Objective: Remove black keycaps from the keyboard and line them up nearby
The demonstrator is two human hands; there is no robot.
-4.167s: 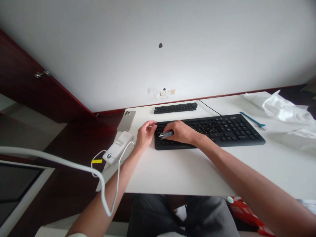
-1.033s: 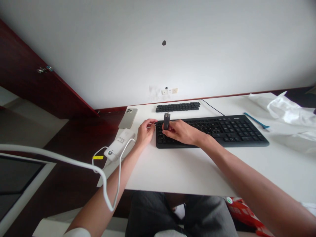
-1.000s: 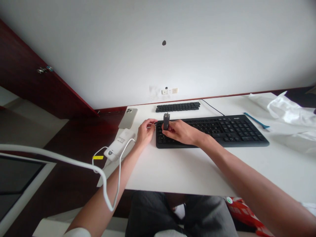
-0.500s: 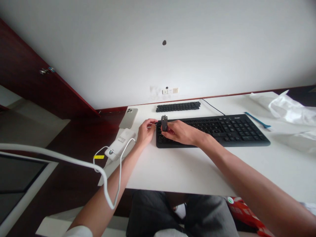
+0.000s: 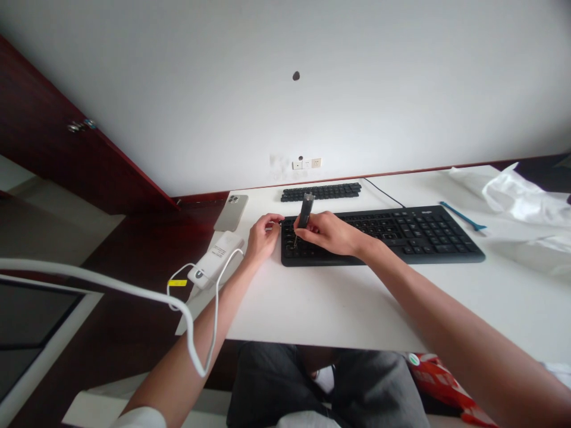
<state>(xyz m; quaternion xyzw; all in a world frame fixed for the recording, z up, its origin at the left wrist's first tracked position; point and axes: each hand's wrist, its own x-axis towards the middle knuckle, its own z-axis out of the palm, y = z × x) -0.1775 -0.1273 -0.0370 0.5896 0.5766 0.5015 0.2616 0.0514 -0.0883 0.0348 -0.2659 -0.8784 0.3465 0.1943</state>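
Head view: right hand (image 5: 329,233) grips a tool (image 5: 306,211), tip indistinct over the keyboard (image 5: 430,236) — left hand (image 5: 263,238), toward the left edge of the desk (image 5: 339,306), curls — around anything, I cannot tell.

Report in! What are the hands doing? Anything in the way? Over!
Right hand gripping dark tool, wire end down at wide keyboard. Left hand by its left end. White cable crossing left forearm in view, away from keyboard.

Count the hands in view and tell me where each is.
2: left hand beside the left end of the keyboard, right hand over its left part, holding a black tool.
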